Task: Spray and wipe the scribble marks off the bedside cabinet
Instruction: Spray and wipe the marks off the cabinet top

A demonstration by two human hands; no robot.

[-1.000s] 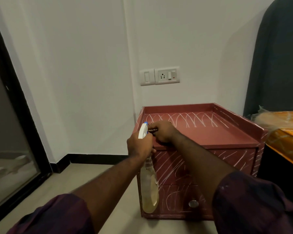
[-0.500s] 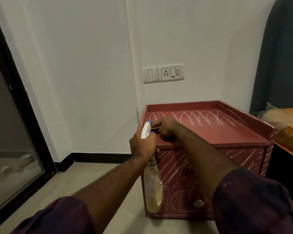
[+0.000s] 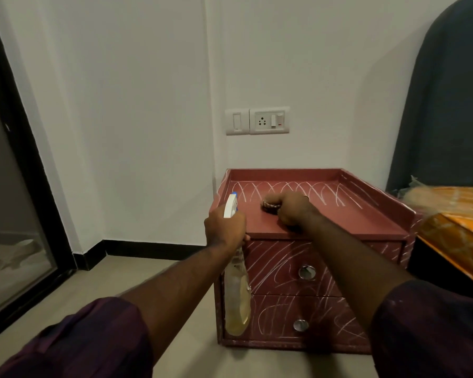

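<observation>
Red-brown wooden two-drawer bedside cabinet [image 3: 339,222] is seen on the floor in the room corner, back against the white wall, just beside the orange-covered bed [image 3: 462,227] on the right. White scribble marks [image 3: 284,189] are seen across the rear of the top, on the raised side rims and over both drawer fronts; the front strip of the top looks unmarked.

Clear plastic spray bottle with yellowish liquid and white trigger head [image 3: 236,296] is held upright by the left hand [image 3: 225,230], fingers wrapped round the neck, body hanging in front of the cabinet's left front edge.

Right hand [image 3: 294,211] is laid on the cabinet top near the front, fingers curled over a small dark wad [image 3: 271,207] pressed to the surface; cloth or scrubber cannot be told.

Round metal knobs [image 3: 307,272] are fitted on both drawers. White socket plate [image 3: 268,121] is mounted on the wall above.
</observation>
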